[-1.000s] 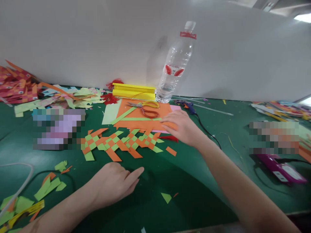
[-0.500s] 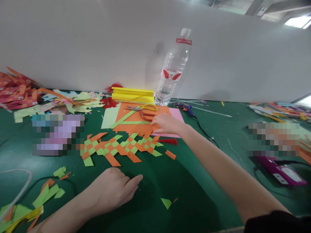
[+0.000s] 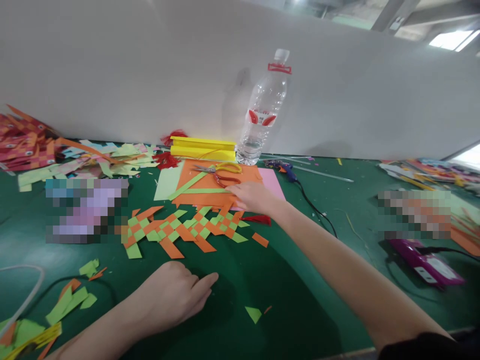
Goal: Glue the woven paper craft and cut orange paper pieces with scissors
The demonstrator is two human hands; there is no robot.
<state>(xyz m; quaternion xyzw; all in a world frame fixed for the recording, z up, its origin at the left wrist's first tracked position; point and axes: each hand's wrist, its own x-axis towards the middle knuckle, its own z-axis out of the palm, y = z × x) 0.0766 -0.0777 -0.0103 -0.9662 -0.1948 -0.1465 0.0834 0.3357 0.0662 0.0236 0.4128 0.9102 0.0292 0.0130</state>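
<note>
My right hand (image 3: 253, 197) reaches across the table, fingers extended low over a stack of orange paper (image 3: 191, 177). Its fingertips meet the right end of a light green paper strip (image 3: 206, 191); no grip on it is visible. Just beyond lie scissors (image 3: 227, 172) with yellow and orange handles. Nearer to me, a woven orange-and-green paper strip piece (image 3: 183, 229) lies flat, a red tassel (image 3: 258, 220) at its right end. My left hand (image 3: 176, 292) rests in front of it, index finger stretched out, other fingers partly curled and hidden, with nothing visible in it.
A water bottle (image 3: 262, 117) leans by the wall beside folded yellow paper (image 3: 202, 148). A glue gun (image 3: 287, 171) trails a black cable. Paper scraps (image 3: 69, 302) lie at left, woven red pieces (image 3: 28, 140) behind. A purple device (image 3: 427, 265) sits at right.
My right hand has shifted slightly left toward the end of the green strip. My left hand stays put; the whole view has moved a little.
</note>
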